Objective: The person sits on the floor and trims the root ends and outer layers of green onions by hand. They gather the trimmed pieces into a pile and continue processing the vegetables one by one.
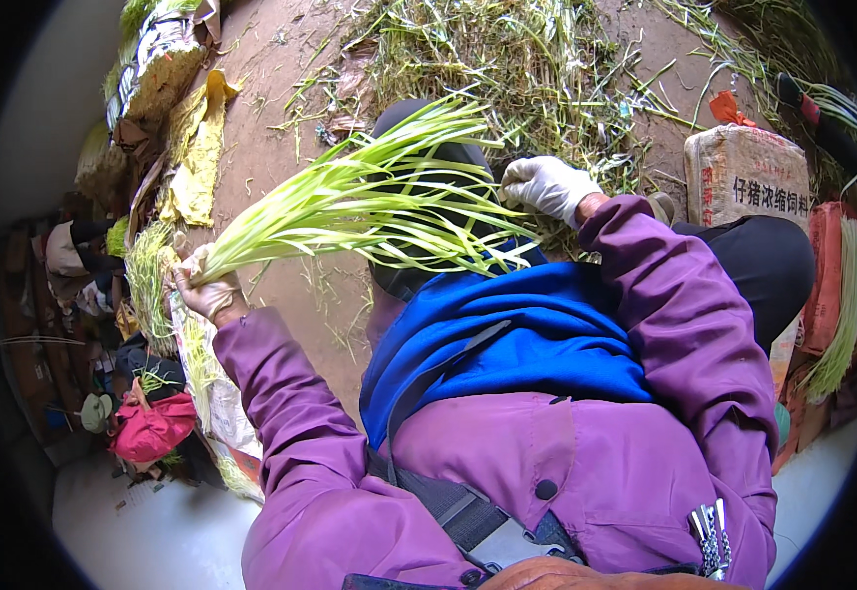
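Note:
A loose bunch of long pale-green leafy stalks (pixel 355 199) lies across the middle, its leaves fanned to the right over my knee and the blue cloth (pixel 502 332) on my lap. At its narrow left end, my left hand (pixel 211 284), in a thin pale glove, is closed round the stalks. My right hand (pixel 546 188), in a white glove, is held just right of the leaf tips with its fingers curled. Whether a strand is between those fingers, I cannot tell.
A heap of green and dried stalks (pixel 502 74) covers the floor ahead. A printed woven sack (pixel 749 173) stands at right, near another person's dark-clad limb (pixel 830 140). Bundled stalks (pixel 167 66) and a yellow sack (pixel 200 155) lie at left; a person in red (pixel 152 428) is at lower left.

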{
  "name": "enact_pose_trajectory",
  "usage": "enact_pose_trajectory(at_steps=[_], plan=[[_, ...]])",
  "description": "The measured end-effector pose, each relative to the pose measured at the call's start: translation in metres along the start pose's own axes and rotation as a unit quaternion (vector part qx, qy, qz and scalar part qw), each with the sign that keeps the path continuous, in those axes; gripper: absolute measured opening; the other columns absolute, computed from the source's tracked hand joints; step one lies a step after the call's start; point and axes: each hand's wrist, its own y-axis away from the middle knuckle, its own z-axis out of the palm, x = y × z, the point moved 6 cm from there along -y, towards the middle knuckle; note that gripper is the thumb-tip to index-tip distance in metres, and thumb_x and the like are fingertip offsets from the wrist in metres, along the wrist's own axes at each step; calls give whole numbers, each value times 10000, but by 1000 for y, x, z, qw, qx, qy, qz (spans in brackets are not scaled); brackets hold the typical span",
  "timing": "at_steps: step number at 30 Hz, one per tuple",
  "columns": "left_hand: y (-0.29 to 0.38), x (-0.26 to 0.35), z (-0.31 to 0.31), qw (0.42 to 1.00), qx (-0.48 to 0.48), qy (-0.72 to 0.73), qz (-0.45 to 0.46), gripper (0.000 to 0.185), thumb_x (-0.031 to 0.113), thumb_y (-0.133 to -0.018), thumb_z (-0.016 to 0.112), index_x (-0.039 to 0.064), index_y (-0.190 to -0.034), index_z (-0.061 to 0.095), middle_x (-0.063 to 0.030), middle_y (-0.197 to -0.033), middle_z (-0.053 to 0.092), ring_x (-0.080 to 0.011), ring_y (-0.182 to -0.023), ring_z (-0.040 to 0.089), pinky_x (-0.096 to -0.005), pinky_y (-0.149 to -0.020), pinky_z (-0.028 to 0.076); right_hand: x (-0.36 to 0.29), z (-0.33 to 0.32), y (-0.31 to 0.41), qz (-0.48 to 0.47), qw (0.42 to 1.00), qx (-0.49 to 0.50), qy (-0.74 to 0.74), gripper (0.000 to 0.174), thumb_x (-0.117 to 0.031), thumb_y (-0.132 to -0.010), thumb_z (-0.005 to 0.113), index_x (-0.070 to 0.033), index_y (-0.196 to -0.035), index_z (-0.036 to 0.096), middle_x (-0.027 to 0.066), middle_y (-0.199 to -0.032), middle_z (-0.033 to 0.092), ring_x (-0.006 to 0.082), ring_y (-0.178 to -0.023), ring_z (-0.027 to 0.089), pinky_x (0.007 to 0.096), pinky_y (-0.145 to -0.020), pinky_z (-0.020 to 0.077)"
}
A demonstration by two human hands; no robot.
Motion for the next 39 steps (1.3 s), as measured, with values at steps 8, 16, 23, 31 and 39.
enact_pose_trajectory(at_steps=[8, 16, 23, 31, 39], plan=[[-1, 2, -1, 1000, -18, 8, -5, 404, 232, -887, 420, 1, -1165, 601, -126, -734, 538, -244, -726, 517, -457, -705, 451, -1, -16, -1, -113, 987, 67, -94, 454, 2, -798, 622, -43, -1247, 577, 84, -1112, 651, 163, -987, 601, 280, -890, 470], [-12, 16, -24, 1000, 13, -12, 22, 505, 263, -925, 387, -1, -1347, 474, -31, -678, 551, -227, -733, 536, -544, -789, 460, 7, 5, -2, -6, 999, 9, -51, 187, -175, -824, 679, -81, -985, 682, 39, -833, 673, 103, -661, 588, 267, -606, 489], [1, 16, -15, 994, 77, -59, 57, 410, 199, -875, 425, -30, -1171, 593, -102, -722, 559, -249, -713, 517, -449, -704, 464, 15, -28, 1, 13, 946, 62, -319, 81, -98, -782, 640, -24, -813, 652, 53, -723, 638, 115, -537, 557, 244, -467, 470], [-1, 18, -7, 997, 36, -52, 49, 488, 168, -848, 418, -80, -1256, 520, -54, -674, 533, -200, -698, 476, -396, -722, 429, 7, -61, 36, 73, 988, 130, -50, 399, -345, -868, 683, -18, -1093, 638, 53, -872, 663, 105, -539, 553, 242, -502, 468], [-3, 17, -4, 997, 33, -39, 53, 501, 178, -854, 410, -73, -1279, 501, -40, -657, 515, -197, -684, 472, -392, -691, 435, -55, 18, 60, 12, 996, -42, -73, 584, -256, -800, 750, -13, -1286, 537, 142, -1181, 634, 199, -1018, 610, 320, -868, 494]])
